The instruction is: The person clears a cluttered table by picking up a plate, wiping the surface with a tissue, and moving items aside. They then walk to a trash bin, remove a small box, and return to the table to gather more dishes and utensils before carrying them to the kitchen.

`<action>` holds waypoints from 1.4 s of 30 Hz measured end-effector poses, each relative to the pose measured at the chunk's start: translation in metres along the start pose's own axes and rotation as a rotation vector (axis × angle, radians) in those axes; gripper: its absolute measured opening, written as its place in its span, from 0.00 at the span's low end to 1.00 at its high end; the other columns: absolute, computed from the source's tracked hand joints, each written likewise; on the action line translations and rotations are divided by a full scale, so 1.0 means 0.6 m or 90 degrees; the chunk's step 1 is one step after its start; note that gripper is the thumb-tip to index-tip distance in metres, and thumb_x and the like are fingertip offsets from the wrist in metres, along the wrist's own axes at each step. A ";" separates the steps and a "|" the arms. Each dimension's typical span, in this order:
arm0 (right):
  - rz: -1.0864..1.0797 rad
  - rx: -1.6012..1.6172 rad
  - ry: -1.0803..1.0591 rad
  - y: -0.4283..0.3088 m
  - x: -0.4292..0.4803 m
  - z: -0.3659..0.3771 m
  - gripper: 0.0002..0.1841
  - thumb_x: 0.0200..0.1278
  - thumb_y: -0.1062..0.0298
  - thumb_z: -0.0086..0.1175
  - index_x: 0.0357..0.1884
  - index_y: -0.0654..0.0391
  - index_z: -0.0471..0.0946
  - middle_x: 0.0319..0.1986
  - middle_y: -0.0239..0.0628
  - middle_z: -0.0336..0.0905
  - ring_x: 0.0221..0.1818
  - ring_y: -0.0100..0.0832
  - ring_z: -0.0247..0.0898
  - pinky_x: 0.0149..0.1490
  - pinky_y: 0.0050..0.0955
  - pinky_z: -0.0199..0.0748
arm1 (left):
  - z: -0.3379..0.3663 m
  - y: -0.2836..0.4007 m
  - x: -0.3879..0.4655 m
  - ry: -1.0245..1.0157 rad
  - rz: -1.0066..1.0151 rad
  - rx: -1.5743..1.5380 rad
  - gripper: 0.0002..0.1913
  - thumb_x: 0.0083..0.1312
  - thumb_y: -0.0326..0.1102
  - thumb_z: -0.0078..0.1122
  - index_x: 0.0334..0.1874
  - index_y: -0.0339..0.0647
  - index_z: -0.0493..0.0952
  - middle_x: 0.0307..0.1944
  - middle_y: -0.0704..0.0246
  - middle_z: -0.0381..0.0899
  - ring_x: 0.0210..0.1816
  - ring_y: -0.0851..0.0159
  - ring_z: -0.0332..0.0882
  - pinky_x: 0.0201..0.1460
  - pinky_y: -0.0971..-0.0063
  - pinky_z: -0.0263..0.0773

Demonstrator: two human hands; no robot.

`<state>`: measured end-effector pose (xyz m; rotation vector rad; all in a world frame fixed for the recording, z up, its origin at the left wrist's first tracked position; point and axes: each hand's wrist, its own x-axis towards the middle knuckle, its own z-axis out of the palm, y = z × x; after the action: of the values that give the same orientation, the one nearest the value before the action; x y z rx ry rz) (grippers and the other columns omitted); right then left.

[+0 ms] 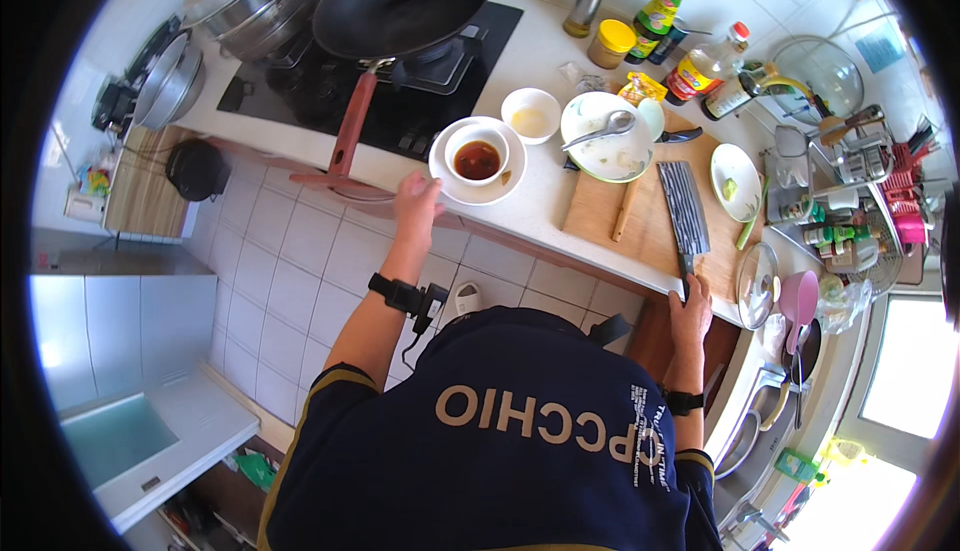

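My left hand (418, 202) is at the counter's front edge, fingers apart, just left of a white plate (511, 192). On that plate stands a small white bowl of dark brown liquid (477, 161). My right hand (691, 311) is closed around the black handle of a cleaver (684, 210), whose patterned blade lies on a wooden cutting board (589, 210). Beside the blade, a wooden-handled tool (625, 210) lies partly under a white dish (622, 161) with a metal spoon (611, 125). Right of the blade is an oval dish (739, 168) with a green piece.
A black wok (401, 7) with a long reddish handle (354, 123) sits on the gas hob, the handle reaching over the front edge. A steamer pot (255, 7) is behind left. Bottles line the wall, including a red-capped one (701, 71). A glass lid (757, 285) lies right of the board.
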<state>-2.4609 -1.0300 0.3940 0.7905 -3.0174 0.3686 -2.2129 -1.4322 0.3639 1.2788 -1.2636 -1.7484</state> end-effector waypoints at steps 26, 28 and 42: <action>0.017 0.777 -0.384 -0.504 0.140 0.069 0.33 0.61 0.55 0.54 0.62 0.69 0.62 0.51 0.53 0.73 0.53 0.40 0.71 0.56 0.30 0.69 | 0.078 0.067 0.084 -0.217 -0.219 -0.044 0.26 0.70 0.53 0.42 0.66 0.47 0.59 0.62 0.62 0.63 0.63 0.53 0.64 0.54 0.37 0.64; 0.017 0.795 -0.326 -0.525 0.139 0.089 0.34 0.60 0.54 0.54 0.61 0.69 0.62 0.50 0.55 0.73 0.53 0.43 0.72 0.56 0.31 0.69 | 0.079 0.069 0.083 -0.188 -0.218 -0.030 0.25 0.70 0.52 0.41 0.64 0.48 0.61 0.61 0.61 0.65 0.63 0.52 0.64 0.55 0.38 0.64; -0.053 0.716 -0.162 -0.542 0.136 0.044 0.32 0.56 0.53 0.56 0.55 0.70 0.67 0.38 0.57 0.78 0.42 0.49 0.77 0.48 0.36 0.74 | 0.054 0.103 0.077 -0.237 -0.238 -0.104 0.21 0.71 0.48 0.43 0.58 0.41 0.65 0.56 0.58 0.69 0.59 0.52 0.68 0.49 0.44 0.73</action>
<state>-2.3734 -1.3503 0.4465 0.9864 -2.7442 2.1700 -2.2620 -1.4835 0.4081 1.1855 -1.0902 -2.3924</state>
